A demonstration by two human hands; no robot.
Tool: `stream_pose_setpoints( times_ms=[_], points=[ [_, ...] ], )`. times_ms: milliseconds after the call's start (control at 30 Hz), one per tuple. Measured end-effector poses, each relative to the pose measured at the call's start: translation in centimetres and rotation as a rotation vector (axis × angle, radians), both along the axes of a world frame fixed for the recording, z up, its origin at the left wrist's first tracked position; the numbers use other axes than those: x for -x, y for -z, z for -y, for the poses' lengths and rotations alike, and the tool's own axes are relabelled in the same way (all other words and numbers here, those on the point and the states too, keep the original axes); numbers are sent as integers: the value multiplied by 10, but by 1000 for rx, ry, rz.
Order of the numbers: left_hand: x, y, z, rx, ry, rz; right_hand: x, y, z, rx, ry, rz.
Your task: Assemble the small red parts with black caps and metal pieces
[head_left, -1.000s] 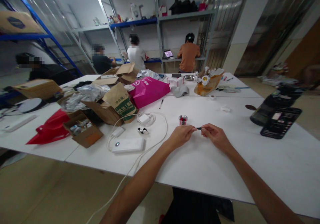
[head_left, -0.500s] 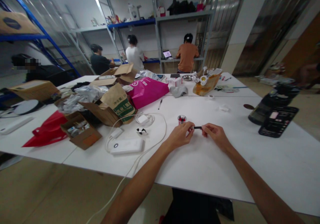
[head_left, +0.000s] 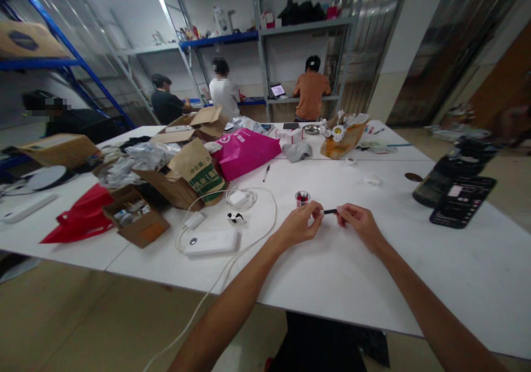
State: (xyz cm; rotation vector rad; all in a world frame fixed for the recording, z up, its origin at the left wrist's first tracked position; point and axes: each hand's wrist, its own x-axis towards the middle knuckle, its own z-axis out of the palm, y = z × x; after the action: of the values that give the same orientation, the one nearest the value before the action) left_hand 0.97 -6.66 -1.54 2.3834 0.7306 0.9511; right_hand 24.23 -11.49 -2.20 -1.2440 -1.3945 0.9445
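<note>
A short, thin black stick with a pale left end is held level between my two hands, just above the table. My left hand pinches it near the pale end. At its other end, my right hand is closed with thumb and fingertips on it. Whether it is a pen or some other rod cannot be made out. Right behind my left hand stands a small clear cup with red and dark small pieces inside.
Left of my hands lie a white power bank, a coiled white cable and a small black-and-white object. Boxes and a magenta bag crowd the far left. A phone leans on a stand at right.
The black stick tilts slightly, its right end now a little higher. My right hand has shifted slightly to the right; both hands keep their hold.
</note>
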Motion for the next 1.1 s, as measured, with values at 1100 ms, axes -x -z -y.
stream_pose_setpoints(
  times_ms=[1100],
  points=[
    [-4,4,0,42,-37,-206,2,8,-3,39,-93,-41]
  ],
)
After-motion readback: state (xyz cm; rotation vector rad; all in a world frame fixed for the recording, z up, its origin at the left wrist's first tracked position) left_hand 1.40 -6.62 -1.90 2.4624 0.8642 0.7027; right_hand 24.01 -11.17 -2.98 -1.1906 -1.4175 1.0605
